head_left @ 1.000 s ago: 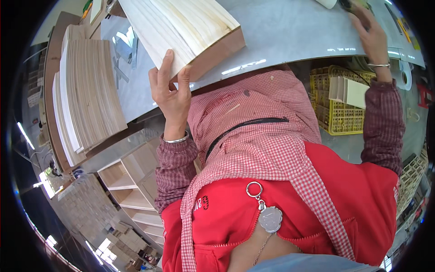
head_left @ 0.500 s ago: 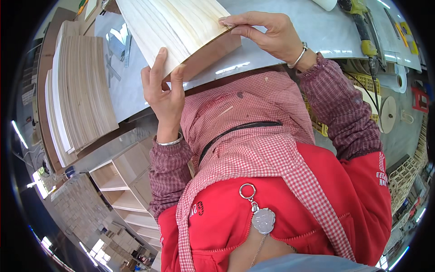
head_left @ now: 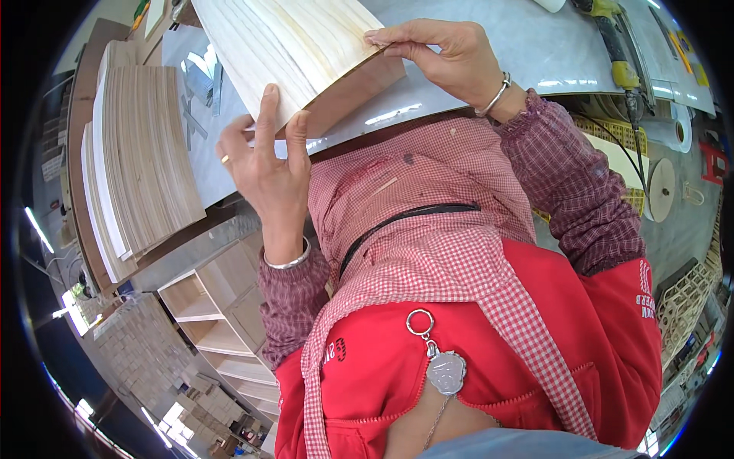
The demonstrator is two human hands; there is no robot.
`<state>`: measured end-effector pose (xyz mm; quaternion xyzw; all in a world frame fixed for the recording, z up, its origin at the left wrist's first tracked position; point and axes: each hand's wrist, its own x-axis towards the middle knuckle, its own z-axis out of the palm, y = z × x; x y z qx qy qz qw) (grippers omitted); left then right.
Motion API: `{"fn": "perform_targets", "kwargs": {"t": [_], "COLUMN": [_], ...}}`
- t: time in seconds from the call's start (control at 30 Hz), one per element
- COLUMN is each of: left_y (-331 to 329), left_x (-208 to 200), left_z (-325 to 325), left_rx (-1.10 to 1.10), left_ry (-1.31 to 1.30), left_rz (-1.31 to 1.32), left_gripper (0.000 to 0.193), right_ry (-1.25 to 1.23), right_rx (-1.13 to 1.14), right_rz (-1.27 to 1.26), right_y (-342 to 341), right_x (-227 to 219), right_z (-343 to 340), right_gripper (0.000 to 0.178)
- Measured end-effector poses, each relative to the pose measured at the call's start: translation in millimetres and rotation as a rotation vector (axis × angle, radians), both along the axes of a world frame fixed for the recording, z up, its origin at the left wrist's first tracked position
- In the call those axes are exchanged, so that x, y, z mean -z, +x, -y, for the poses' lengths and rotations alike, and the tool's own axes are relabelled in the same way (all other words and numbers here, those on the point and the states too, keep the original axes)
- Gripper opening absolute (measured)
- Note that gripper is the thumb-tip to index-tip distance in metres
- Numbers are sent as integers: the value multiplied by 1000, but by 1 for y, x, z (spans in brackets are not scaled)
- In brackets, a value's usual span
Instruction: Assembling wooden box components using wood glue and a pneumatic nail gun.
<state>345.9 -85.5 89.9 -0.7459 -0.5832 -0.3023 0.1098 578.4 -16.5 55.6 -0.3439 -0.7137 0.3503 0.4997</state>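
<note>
A pale wooden box [head_left: 294, 50] with streaked grain lies at the near edge of the worktable, its top panel tilted and a plain side face showing below. My left hand [head_left: 269, 164] grips its near left corner, index finger along the top edge and thumb at the near side. Its other fingers are bent and partly hidden by the corner. At the near right corner my right hand [head_left: 451, 61] pinches the edge between thumb and fingers. Whatever else may be between those fingertips is too small to make out.
A tall stack of thin wooden boards [head_left: 145, 153] stands on the left of the grey worktable [head_left: 474, 99]. Metal strips [head_left: 202, 88] lie beside it. A yellow-green power tool [head_left: 615, 57] is at the right. Wooden shelving [head_left: 222, 321] stands below left, a yellow crate [head_left: 619, 138] below right.
My left hand has turned a little and its outer fingers have spread to the left, bringing a ring into sight. The right hand stays at its corner. The whole view has shifted slightly.
</note>
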Motion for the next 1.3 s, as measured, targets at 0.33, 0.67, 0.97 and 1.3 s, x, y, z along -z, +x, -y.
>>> {"fn": "perform_targets", "kwargs": {"t": [0.33, 0.67, 0.97, 1.3], "left_y": [58, 62, 58, 62], "left_x": [10, 14, 17, 18], "left_z": [-41, -50, -49, -48], "left_rx": [298, 314, 290, 282], "left_ry": [200, 211, 237, 225], "left_rz": [6, 36, -34, -52], "left_gripper": [27, 29, 29, 33], "right_ry": [3, -145, -57, -194], "right_rx": [44, -79, -43, 118], "right_rz": [37, 40, -26, 5], "right_y": [2, 5, 5, 34], "right_x": [4, -9, -7, 4], "right_z": [1, -9, 3, 14], "right_gripper": [28, 26, 30, 37]}}
